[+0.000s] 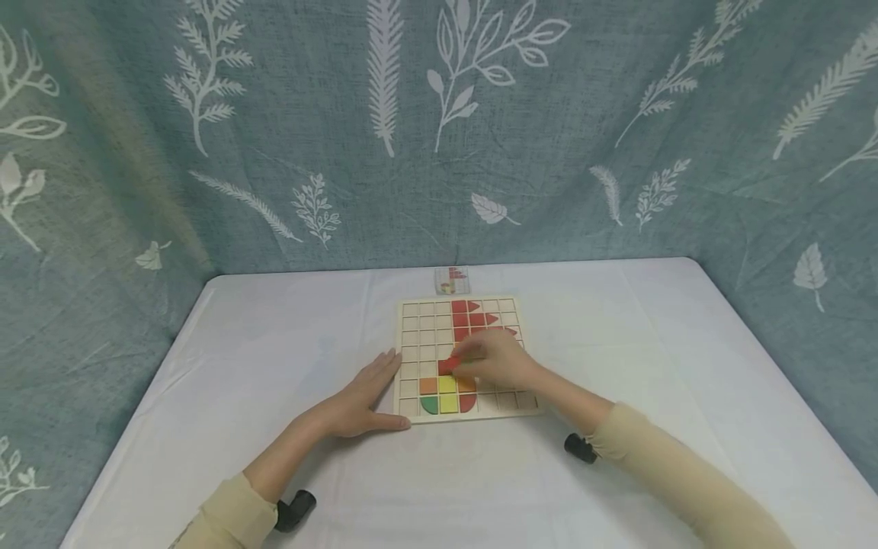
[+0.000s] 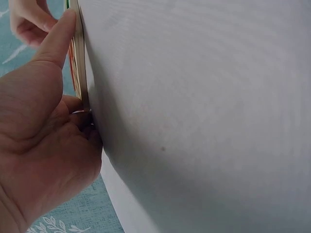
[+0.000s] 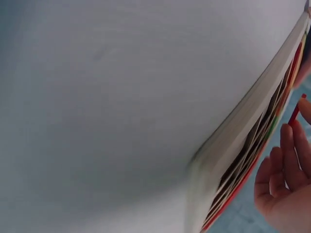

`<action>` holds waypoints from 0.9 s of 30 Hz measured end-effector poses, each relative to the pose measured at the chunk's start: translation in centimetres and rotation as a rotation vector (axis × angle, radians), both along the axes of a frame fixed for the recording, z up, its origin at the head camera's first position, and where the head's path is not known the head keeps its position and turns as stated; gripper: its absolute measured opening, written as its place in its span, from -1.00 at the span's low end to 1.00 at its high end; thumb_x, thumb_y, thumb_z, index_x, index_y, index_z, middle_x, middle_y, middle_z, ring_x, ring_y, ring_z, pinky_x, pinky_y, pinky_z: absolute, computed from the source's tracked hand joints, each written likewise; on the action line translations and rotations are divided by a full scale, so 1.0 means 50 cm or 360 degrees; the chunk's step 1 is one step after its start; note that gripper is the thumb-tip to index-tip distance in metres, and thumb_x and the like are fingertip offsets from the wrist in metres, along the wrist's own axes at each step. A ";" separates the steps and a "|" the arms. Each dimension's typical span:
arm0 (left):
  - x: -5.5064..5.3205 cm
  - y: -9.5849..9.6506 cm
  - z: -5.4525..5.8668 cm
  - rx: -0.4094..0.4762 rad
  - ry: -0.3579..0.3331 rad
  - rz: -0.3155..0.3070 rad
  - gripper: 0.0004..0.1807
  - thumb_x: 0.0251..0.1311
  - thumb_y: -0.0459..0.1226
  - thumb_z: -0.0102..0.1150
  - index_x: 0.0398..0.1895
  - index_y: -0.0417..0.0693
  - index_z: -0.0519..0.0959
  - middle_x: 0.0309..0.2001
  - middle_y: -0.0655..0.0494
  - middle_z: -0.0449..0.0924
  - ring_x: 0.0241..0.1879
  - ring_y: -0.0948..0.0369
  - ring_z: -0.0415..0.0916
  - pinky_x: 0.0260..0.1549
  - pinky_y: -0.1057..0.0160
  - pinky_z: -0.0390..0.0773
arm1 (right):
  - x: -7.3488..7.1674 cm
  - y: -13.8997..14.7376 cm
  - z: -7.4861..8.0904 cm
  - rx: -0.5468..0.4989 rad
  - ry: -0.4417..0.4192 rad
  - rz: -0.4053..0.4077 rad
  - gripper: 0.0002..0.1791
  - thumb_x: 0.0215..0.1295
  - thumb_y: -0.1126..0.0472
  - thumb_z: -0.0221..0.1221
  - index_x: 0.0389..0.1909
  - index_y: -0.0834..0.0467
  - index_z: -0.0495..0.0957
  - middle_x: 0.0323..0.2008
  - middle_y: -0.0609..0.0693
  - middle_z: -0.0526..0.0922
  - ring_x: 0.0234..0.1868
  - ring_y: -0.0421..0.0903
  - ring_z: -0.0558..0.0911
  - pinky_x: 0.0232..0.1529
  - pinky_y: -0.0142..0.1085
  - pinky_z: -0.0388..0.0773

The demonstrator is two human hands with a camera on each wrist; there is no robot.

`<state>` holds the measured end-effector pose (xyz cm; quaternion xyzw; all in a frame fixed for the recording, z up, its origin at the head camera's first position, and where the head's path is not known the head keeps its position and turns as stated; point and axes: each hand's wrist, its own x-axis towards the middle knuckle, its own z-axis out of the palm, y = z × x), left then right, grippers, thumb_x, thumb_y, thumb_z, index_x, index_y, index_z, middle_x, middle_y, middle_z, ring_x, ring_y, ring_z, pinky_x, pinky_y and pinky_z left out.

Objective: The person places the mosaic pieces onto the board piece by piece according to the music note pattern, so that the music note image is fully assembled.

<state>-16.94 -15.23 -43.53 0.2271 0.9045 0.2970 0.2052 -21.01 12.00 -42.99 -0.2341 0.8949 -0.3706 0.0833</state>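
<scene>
A pale wooden grid board lies flat on the white table. My left hand rests at its left side, fingers extended along that edge and thumb on the near left corner. Over the board's middle, my right hand pinches a small red tile between thumb and fingertips. Beneath those fingertips red shows at a cell left of centre. Yellow squares, an orange square, a green rounded piece and a red rounded piece fill the near cells. Red squares and triangles line the upper rows, partly hidden by my right hand.
A small picture card lies just beyond the board's far edge. White cloth covers the table. A blue-green leaf-patterned curtain hangs behind and at both sides. Black devices sit at both wrists.
</scene>
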 end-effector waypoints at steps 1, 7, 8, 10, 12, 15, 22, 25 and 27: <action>-0.001 -0.001 -0.001 0.0001 -0.0001 -0.0004 0.19 0.05 0.13 0.37 0.55 -0.21 -0.10 0.55 -0.15 -0.24 0.52 -0.08 -0.34 0.42 -0.15 -0.11 | -0.003 -0.009 -0.002 0.0023 0.0038 0.0030 -0.78 0.14 0.10 0.40 -0.19 0.02 0.72 -0.22 -0.25 0.70 -0.13 -0.27 0.63 -0.04 -0.30 0.57; -0.004 -0.002 -0.004 0.0000 -0.0014 -0.0011 0.18 0.06 0.13 0.36 0.56 -0.16 -0.12 0.56 -0.12 -0.26 0.52 -0.08 -0.36 0.41 -0.18 -0.11 | -0.013 -0.049 -0.001 0.0152 0.0098 0.0106 -0.75 0.18 0.07 0.38 -0.13 0.02 0.71 -0.20 -0.23 0.70 -0.06 -0.21 0.56 0.06 -0.27 0.49; -0.003 -0.002 -0.004 0.0002 -0.0020 -0.0010 0.18 0.07 0.13 0.36 0.56 -0.16 -0.12 0.56 -0.12 -0.26 0.52 -0.08 -0.36 0.41 -0.19 -0.10 | -0.014 -0.054 -0.001 0.0166 0.0090 0.0115 -0.74 0.17 0.08 0.38 -0.12 0.03 0.71 -0.20 -0.22 0.69 -0.07 -0.20 0.54 0.06 -0.27 0.49; -0.003 -0.001 -0.004 0.0008 -0.0030 -0.0009 0.18 0.07 0.12 0.37 0.56 -0.16 -0.12 0.56 -0.12 -0.26 0.52 -0.08 -0.36 0.41 -0.19 -0.10 | -0.014 -0.061 0.000 0.0200 0.0087 0.0138 -0.75 0.18 0.09 0.38 -0.12 0.03 0.72 -0.20 -0.21 0.68 -0.08 -0.19 0.51 0.04 -0.26 0.47; -0.002 -0.001 -0.003 0.0011 -0.0033 -0.0009 0.18 0.07 0.11 0.37 0.56 -0.16 -0.12 0.56 -0.12 -0.26 0.52 -0.08 -0.36 0.41 -0.19 -0.10 | -0.013 -0.066 0.001 0.0226 0.0103 0.0158 -0.76 0.18 0.09 0.37 -0.13 0.02 0.72 -0.21 -0.20 0.67 -0.09 -0.19 0.50 0.05 -0.25 0.46; 0.001 -0.001 -0.002 0.0009 -0.0028 -0.0009 0.18 0.07 0.11 0.37 0.56 -0.17 -0.12 0.56 -0.13 -0.26 0.52 -0.08 -0.36 0.41 -0.19 -0.10 | -0.011 -0.069 0.001 0.0237 0.0122 0.0168 -0.78 0.18 0.08 0.37 -0.15 0.01 0.73 -0.21 -0.20 0.66 -0.08 -0.19 0.49 0.07 -0.24 0.44; 0.002 -0.002 -0.002 0.0000 -0.0016 0.0000 0.18 0.06 0.12 0.37 0.56 -0.17 -0.12 0.56 -0.13 -0.25 0.52 -0.08 -0.36 0.41 -0.18 -0.10 | -0.011 -0.069 0.000 0.0232 0.0171 0.0198 -0.80 0.20 0.11 0.36 -0.16 0.02 0.73 -0.20 -0.17 0.67 -0.03 -0.15 0.51 0.12 -0.19 0.42; 0.002 -0.002 -0.001 -0.0007 -0.0021 0.0008 0.18 0.06 0.12 0.37 0.56 -0.16 -0.12 0.56 -0.12 -0.26 0.52 -0.08 -0.36 0.41 -0.19 -0.10 | -0.011 -0.066 -0.001 0.0198 0.0168 0.0195 -0.80 0.22 0.13 0.35 -0.14 0.04 0.73 -0.18 -0.16 0.68 -0.03 -0.15 0.51 0.11 -0.18 0.42; 0.002 -0.001 -0.001 -0.0012 -0.0021 0.0012 0.19 0.06 0.12 0.37 0.56 -0.16 -0.12 0.56 -0.12 -0.26 0.52 -0.08 -0.35 0.41 -0.19 -0.09 | -0.009 -0.059 0.000 0.0145 0.0124 0.0144 -0.79 0.25 0.12 0.32 -0.10 0.03 0.72 -0.13 -0.17 0.67 -0.03 -0.15 0.50 0.09 -0.19 0.43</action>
